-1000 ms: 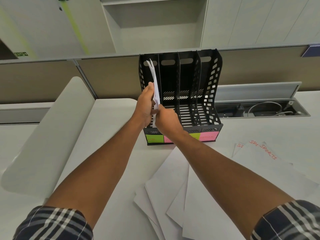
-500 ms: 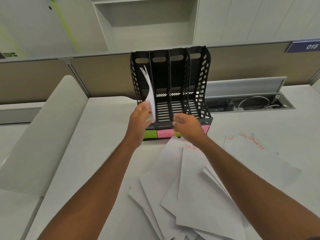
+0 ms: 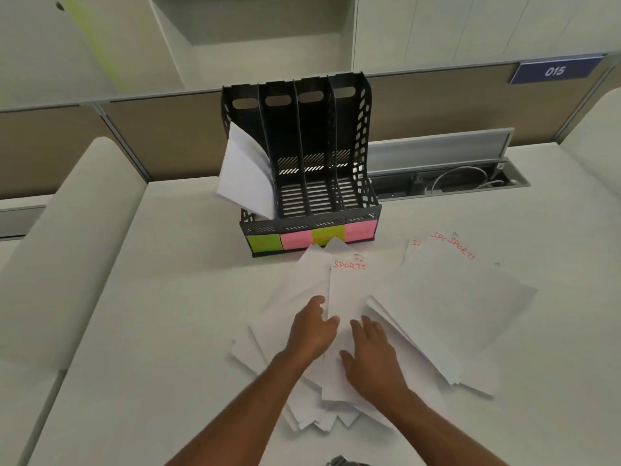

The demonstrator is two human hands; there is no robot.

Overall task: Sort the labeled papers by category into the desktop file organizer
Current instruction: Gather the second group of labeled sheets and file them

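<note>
A black file organizer with several slots stands at the back of the desk, with green and pink sticky labels along its front. A few white papers stand in its leftmost slot, bowed and leaning out to the left. A loose pile of white papers covers the desk in front; some show "SPORTS" in red. My left hand pinches the left edge of the top "SPORTS" sheet. My right hand lies flat on the same sheet with fingers spread.
An open cable tray with wires sits behind the organizer on the right. A curved white divider borders the desk on the left. A beige partition wall stands behind, with a "015" sign.
Both hands let go of the papers in the leftmost slot and came back down to the pile. The released papers now sag leftward. The camera tilted down.
</note>
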